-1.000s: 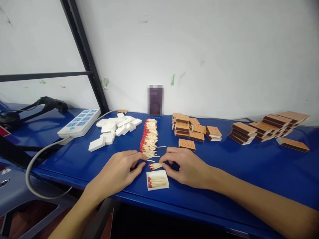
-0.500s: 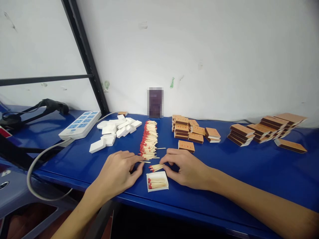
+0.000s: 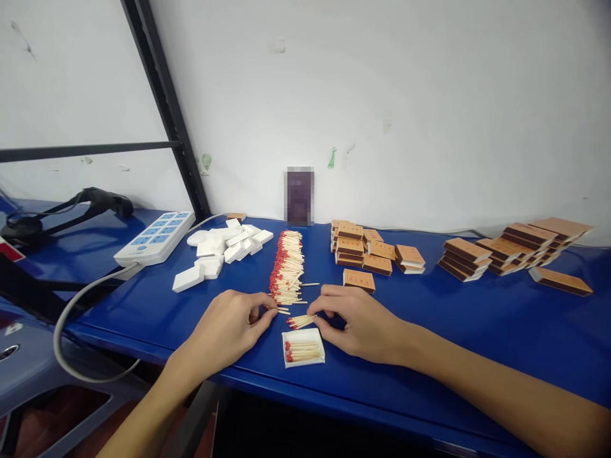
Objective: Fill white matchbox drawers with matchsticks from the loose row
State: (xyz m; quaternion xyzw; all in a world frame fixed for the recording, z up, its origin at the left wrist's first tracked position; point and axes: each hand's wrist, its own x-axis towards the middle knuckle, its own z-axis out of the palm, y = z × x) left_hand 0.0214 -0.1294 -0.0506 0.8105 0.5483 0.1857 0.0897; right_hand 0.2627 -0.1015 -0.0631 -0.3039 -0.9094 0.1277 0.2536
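Note:
My right hand (image 3: 356,321) pinches a small bunch of red-tipped matches (image 3: 300,321) by their plain ends, just above the far rim of a white matchbox tray (image 3: 321,346). Several matches lie side by side in that tray, heads to the left. My left hand (image 3: 238,321) has its thumb and forefinger closed on matches (image 3: 284,311) at the near end of a long heap of loose matches (image 3: 287,267). How many the left fingers hold is hard to make out. One stray match (image 3: 311,284) sticks out to the right of the heap.
White empty-looking trays (image 3: 210,245) are piled left of the heap, beside a power strip (image 3: 155,238) with its cable. Orange matchbox sleeves (image 3: 359,280) lie to the right, with more matchboxes (image 3: 465,251) stacked further right. A black metal post (image 3: 167,114) rises behind.
My left thumb and forefinger have closed together on matches by the heap's near end. My right hand keeps its bunch in nearly the same place.

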